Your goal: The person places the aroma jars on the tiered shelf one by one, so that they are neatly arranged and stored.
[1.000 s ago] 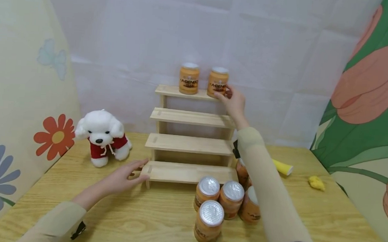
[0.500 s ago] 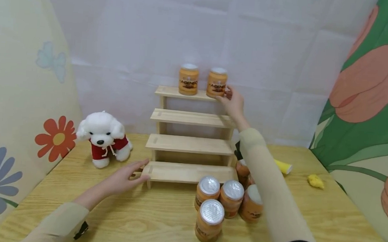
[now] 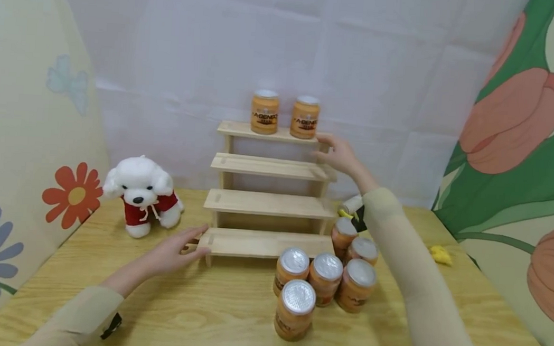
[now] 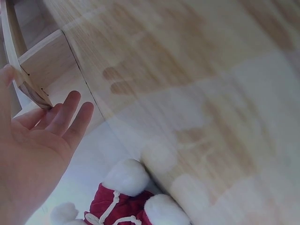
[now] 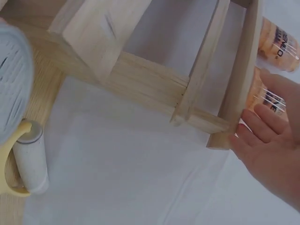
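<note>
A four-step wooden display stand stands at the back of the table. Two orange cans sit side by side on its top step, the left can a short gap from the right can. My right hand is at the top step's right end, just right of that can, with relaxed fingers and nothing held. In the right wrist view, the fingers overlap the nearer can. My left hand holds the left end of the lowest step, thumb at its front corner and fingertips toward the back.
Several orange cans with silver lids cluster by the stand's lower right, with one can in front. A white plush dog in red sits left. Behind the cans lies a white roll with a yellow handle. A yellow lump lies right.
My right hand has let go of the right can on the top step and drawn back right and slightly down. The left hand stays at the lowest step.
</note>
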`<state>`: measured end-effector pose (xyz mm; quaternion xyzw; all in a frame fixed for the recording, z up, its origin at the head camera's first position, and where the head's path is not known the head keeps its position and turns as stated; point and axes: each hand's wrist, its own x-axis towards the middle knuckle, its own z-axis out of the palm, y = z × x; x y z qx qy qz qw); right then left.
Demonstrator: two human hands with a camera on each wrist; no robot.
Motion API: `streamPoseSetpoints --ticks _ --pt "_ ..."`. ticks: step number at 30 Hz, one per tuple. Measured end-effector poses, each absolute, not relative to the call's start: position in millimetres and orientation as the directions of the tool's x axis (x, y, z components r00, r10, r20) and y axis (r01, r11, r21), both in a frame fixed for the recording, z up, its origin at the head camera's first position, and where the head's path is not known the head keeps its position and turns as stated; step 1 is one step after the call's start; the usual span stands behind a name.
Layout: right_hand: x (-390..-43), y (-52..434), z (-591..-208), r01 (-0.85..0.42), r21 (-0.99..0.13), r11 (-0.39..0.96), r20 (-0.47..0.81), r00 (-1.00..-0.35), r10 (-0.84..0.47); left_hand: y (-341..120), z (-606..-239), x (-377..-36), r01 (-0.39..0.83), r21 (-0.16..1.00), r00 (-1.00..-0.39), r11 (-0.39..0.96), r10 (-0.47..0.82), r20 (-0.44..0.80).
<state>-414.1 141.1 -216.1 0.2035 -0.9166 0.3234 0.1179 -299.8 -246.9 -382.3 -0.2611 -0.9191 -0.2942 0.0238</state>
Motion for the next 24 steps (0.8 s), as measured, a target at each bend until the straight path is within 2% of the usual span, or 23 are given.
streamPoseSetpoints --ticks 8,13,24 --pt "-400 167 -227 -0.447 -0.605 0.659 0.266 -0.893 -0.362 -249 -381 -303 0.489 0.532 -0.865 0.692 0.465 0.189" --pt "-387 184 -242 -0.454 -0.656 0.603 0.271 -0.887 -0.373 -250 -381 -303 0.485 0.534 -0.867 0.693 0.464 0.184" --pt "-358 218 -287 -0.433 -0.698 0.57 0.249 -0.894 -0.373 -251 -381 -303 0.477 0.547 -0.87 0.688 0.46 0.18"
